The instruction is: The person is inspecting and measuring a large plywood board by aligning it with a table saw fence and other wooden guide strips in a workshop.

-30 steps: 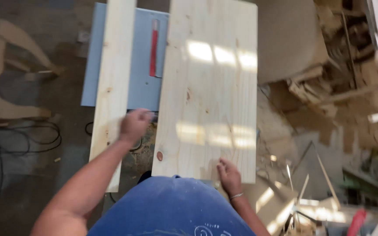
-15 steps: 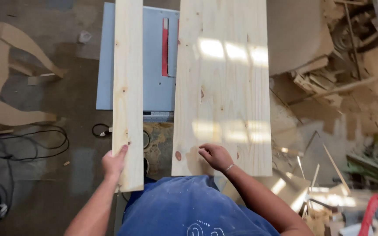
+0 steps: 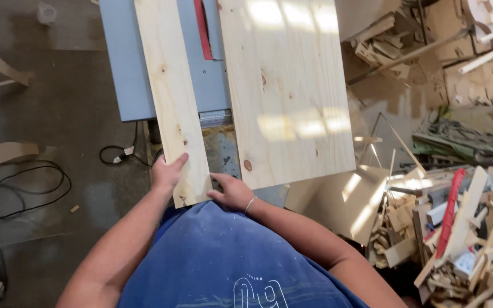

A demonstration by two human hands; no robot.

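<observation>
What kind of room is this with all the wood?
Probably a woodworking shop: a table saw with pine boards on it, and a scrap wood pile on the floor.

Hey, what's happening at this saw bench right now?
A person stands at a grey table saw with two pine boards lying on it. Both hands are at the near end of the narrow board: the left hand grips its left edge and the right hand touches its near right corner. The wide board lies apart on the other side of the red blade guard. Offcuts are heaped on the floor to the right.
</observation>
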